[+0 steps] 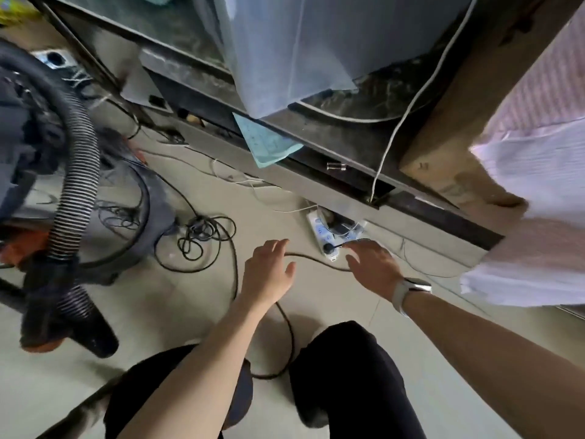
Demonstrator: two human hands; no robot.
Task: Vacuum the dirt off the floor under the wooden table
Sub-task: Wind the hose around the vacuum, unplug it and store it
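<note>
At nine o'clock, a ribbed black flexible vacuum hose (77, 172) is arching down into a dark cuff, and beside it the rounded grey vacuum cleaner body (139, 213) is sitting on the pale tiled floor (177, 312). Toward the centre, a thin black power cord (202, 236) is lying in a loose tangle next to the vacuum body, and one strand is running down to six o'clock between the person's dark-trousered knees (348, 369). Just below centre, the left hand (269, 274) is hovering over the floor with fingers spread wide and holding nothing; the cord is passing just under its fingertips, though contact cannot be told. At four o'clock from centre, the right hand (375, 267), wearing a pale-strapped wristwatch (408, 293), is reaching toward a white power strip (323, 236) lying on the floor; its fingers are partly curled next to a black round plug (328, 248) seated in the strip, and whether they are gripping the cord cannot be told. From twelve to three o'clock, the dark-edged wooden table (348, 147) is crossing the view, with a white cable (399, 128) hanging down across its edge and a teal cloth (266, 144) drooping over it.
</note>
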